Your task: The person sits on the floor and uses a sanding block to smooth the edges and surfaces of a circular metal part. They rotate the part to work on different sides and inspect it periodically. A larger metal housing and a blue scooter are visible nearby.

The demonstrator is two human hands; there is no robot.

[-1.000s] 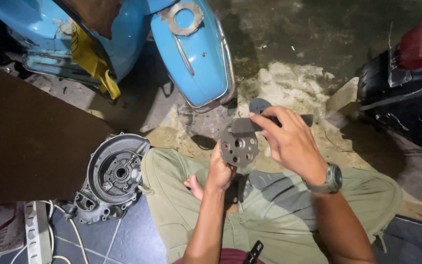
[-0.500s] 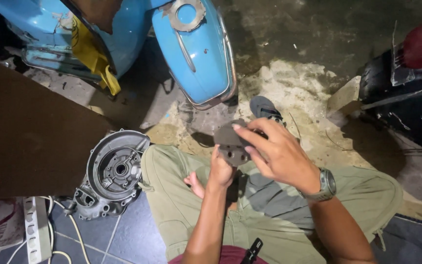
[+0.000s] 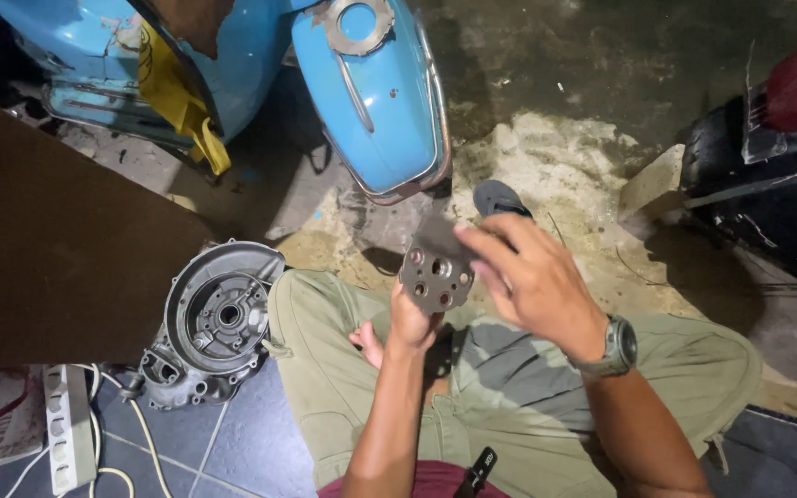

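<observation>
Nearest the camera, olive trousers (image 3: 509,397) on crossed legs fill the bottom, over dark blue floor tiles (image 3: 232,443). Left forearm rises from bottom centre; left hand (image 3: 412,323) grips the lower edge of a grey metal plate (image 3: 437,269) with several round holes, fingers closed on it from below, plate held above the lap, tilted toward the camera. Right hand (image 3: 532,281) comes in from the right, wristwatch (image 3: 618,346) on the wrist, fingers curled and narrow, tips touching the plate's upper right edge. Near left: white power strip (image 3: 62,424) with cables, then a round grey engine cover (image 3: 214,323) lying just beside the left knee. Brown board (image 3: 57,240) at left. Farther: dark sandal (image 3: 500,198) on rough patchy concrete (image 3: 555,166). Far left, blue scooter (image 3: 371,92) with yellow rag (image 3: 172,101); far right, a dark vehicle with red tail light (image 3: 786,138).
</observation>
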